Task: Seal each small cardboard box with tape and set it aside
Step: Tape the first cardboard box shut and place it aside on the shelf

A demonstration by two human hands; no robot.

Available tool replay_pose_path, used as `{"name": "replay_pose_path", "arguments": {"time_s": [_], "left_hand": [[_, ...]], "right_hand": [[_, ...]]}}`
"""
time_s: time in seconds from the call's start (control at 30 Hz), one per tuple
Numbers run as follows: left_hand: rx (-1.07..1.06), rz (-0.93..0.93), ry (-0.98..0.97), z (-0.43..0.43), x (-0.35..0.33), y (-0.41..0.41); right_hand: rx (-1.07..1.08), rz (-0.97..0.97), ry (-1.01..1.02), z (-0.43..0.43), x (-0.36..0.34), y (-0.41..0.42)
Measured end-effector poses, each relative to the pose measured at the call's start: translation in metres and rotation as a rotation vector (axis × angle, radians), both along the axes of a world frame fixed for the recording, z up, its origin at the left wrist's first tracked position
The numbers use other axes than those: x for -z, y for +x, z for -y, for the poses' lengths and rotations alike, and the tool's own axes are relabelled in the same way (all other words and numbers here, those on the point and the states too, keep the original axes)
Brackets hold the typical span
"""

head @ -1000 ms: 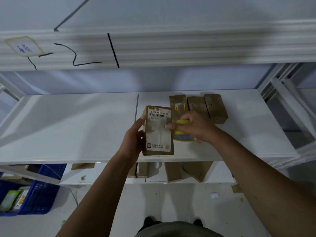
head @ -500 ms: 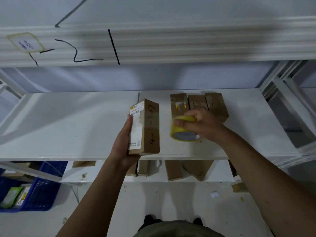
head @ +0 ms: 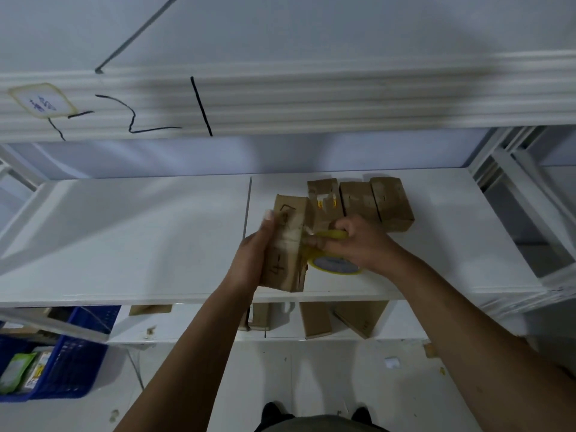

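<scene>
**Tape Going On at the Shelf Front**

White shelf [head: 124,244]: serves as the bench, at a height that suits both hands. Blue crate [head: 71,363], low on the left: holds packets and seems to play no part here. Row of three boxes [head: 358,201], back right: stands side by side, touching, behind the hands. Likely the set-aside pile, parked clear of the tape. Boxes on the lower shelf [head: 314,319]: lean loosely, probably waiting their turn.

Held box [head: 286,244]: stands on end near the shelf's front edge, just in front of the row. Cannot tell whether it rests there or hangs lifted. Shows a narrow handwritten face to the camera, seemingly so the seam meets the tape.

Left hand [head: 252,254]: wraps the box's left side with fingers reaching over the far end, and braces it against the pull. Right hand [head: 358,241]: clenches round the yellow tape roll [head: 336,265], hard up beside the box's right side. Pale band [head: 288,243] across the box's middle: looks like tape already laid over — sealing under way, not yet finished.
</scene>
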State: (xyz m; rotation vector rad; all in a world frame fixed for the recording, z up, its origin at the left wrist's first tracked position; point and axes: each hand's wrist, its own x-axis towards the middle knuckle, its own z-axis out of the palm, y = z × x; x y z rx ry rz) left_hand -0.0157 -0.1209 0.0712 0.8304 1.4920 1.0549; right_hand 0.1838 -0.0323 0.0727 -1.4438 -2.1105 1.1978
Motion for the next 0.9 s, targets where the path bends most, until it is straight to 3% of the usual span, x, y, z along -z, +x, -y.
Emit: {"name": "replay_pose_path", "arguments": {"time_s": [0.07,0.2,0.37,0.47,0.6,0.7,0.9], "left_hand": [[0.081,-0.003,-0.047,-0.001,-0.001,0.004],[-0.035,-0.085,0.014,-0.006,0.003,0.008],[-0.176,-0.128,0.1,-0.008,0.009,-0.003],[-0.234,-0.016,0.112,-0.008,0.011,-0.01],[-0.316,0.127,0.053,-0.007,0.01,-0.005],[-0.26,0.331,0.014,-0.006,0.009,-0.001],[-0.161,0.617,-0.08,0.002,0.014,-0.006]], "right_hand": [[0.003,0.079,0.08,0.001,-0.002,-0.002],[-0.005,0.069,0.159,0.005,-0.002,-0.007],[-0.114,-0.125,-0.086,0.002,-0.002,0.01],[-0.08,-0.191,-0.101,-0.004,-0.003,0.017],[-0.035,-0.072,0.016,-0.02,-0.008,0.016],[0.001,0.073,0.062,-0.027,-0.007,0.015],[-0.054,0.066,0.082,-0.022,-0.012,0.004]]}}
